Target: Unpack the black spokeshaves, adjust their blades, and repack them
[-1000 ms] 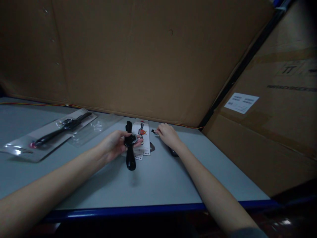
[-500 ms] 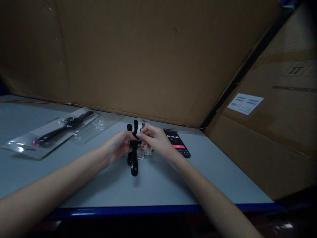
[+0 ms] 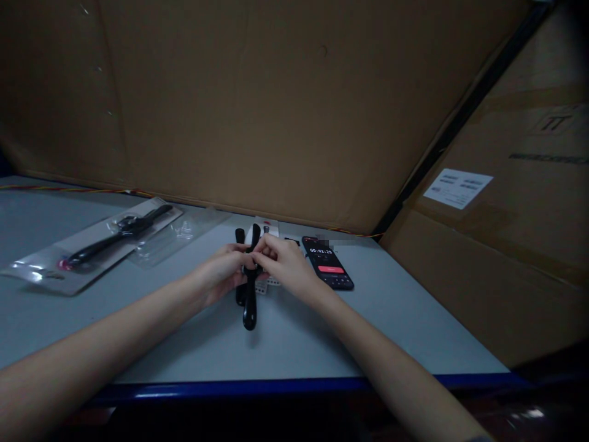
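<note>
The head view takes in, largest first, a cardboard panel (image 3: 221, 110) along the far side, a cardboard box (image 3: 497, 245) on the right, and a grey worktop (image 3: 184, 350) with a blue near edge. On the left of the worktop lies a packaged spokeshave (image 3: 124, 236), with a clear plastic sleeve (image 3: 184, 233) just to its right. At the middle, the left hand (image 3: 225, 270) is wrapped round the centre of a black spokeshave (image 3: 250, 304), thumb on top, one handle pointing near and the other far. The right hand (image 3: 288, 264) has thumb and fingers drawn together at that same centre; whether they grip the tool, pinch a small part or only press, I cannot tell. A second ago the right hand was apart, farther right, holding a small dark piece; now both hands meet on the tool, so the work appears to have turned to its middle. Partly hidden just left of it is a second black tool (image 3: 240, 294). Right of the hands a phone (image 3: 327, 264), its timer running, has come out from under the right arm. Smallest, printed cards (image 3: 267, 226) show partly beyond the hands.
</note>
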A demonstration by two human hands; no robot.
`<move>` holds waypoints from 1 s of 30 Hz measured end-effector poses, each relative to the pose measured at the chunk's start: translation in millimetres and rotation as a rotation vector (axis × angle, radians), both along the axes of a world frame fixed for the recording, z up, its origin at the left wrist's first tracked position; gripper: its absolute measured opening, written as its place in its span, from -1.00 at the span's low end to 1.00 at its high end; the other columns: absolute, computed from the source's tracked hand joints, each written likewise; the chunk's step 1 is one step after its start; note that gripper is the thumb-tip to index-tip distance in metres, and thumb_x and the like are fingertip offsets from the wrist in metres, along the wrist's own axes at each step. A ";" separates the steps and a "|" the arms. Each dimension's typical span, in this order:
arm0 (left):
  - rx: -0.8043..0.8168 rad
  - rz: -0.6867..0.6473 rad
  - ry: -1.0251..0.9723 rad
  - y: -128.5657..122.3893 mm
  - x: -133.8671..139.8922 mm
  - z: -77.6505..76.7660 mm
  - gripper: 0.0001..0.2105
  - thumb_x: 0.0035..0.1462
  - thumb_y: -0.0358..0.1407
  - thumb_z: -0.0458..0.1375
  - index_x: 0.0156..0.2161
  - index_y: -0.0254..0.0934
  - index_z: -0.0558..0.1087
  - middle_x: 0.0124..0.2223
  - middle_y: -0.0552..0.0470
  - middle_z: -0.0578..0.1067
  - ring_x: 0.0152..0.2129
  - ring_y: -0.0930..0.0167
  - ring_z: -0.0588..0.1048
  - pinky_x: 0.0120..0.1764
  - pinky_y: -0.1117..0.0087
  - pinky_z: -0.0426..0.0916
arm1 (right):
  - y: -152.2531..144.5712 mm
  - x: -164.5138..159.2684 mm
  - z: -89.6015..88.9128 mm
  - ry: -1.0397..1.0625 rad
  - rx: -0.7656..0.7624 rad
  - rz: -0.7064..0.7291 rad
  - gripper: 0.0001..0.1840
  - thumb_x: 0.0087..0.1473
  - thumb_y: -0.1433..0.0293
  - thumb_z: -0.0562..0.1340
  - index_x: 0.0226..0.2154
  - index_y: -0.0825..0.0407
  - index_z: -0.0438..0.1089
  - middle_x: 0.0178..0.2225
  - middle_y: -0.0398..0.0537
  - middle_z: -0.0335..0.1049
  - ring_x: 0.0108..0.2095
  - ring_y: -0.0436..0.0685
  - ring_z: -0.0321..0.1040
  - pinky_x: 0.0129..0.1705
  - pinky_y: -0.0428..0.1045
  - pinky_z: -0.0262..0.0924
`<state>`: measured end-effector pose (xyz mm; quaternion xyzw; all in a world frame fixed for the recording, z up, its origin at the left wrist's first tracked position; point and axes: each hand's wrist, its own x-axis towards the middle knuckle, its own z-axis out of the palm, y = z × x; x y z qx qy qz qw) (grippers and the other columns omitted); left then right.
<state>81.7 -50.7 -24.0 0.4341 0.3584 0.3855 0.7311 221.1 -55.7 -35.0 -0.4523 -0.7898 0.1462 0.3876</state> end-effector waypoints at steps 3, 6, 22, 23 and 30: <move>0.001 -0.009 -0.012 0.6 0.0 -0.7 -0.73 -0.18 -0.69 0.00 -0.34 -0.45 0.37 -0.43 -0.11 0.48 -0.54 0.42 0.48 -0.41 0.43 0.43 | 2.8 0.3 -3.5 0.006 0.020 -0.006 -0.94 0.01 0.41 0.15 -0.47 0.02 0.29 -0.55 -0.21 0.28 -0.52 -0.05 0.21 -0.49 -0.12 0.02; 0.003 -0.031 -0.014 1.2 -0.4 1.3 -0.73 -0.17 -0.69 -0.03 -0.33 -0.46 0.36 -0.44 -0.11 0.48 -0.56 0.43 0.48 -0.41 0.43 0.43 | 5.6 1.8 -5.6 0.079 -0.002 -0.014 -0.82 0.02 0.27 0.16 -0.49 0.02 0.25 -0.55 -0.21 0.26 -0.53 -0.05 0.20 -0.50 -0.13 0.03; -0.033 -0.122 -0.011 4.2 -2.6 1.3 -0.77 -0.17 -0.68 0.09 -0.35 -0.45 0.39 -0.42 -0.10 0.51 -0.45 0.39 0.53 -0.29 0.45 0.43 | 6.0 1.9 -5.0 0.149 -0.004 0.020 -0.71 0.07 0.19 0.09 -0.54 0.03 0.24 -0.57 -0.21 0.19 -0.52 -0.04 0.14 -0.49 -0.11 0.00; -0.030 -0.109 -0.003 4.4 -2.4 0.7 -0.76 -0.18 -0.68 0.11 -0.34 -0.45 0.39 -0.42 -0.09 0.51 -0.44 0.40 0.53 -0.28 0.46 0.42 | 5.6 2.1 -3.6 0.144 -0.002 0.038 -0.71 0.08 0.20 0.08 -0.53 0.04 0.26 -0.56 -0.21 0.20 -0.51 -0.04 0.14 -0.47 -0.11 0.01; 0.001 0.043 0.121 6.7 -3.8 -5.6 -0.47 -0.32 -0.71 0.19 -0.14 -0.37 0.28 -0.39 -0.05 0.49 -0.47 0.39 0.52 -0.39 0.47 0.43 | 3.5 4.2 1.3 0.038 -0.007 0.095 -0.90 -0.05 0.35 0.22 -0.49 0.03 0.31 -0.49 -0.20 0.19 -0.48 -0.05 0.11 -0.44 -0.11 0.03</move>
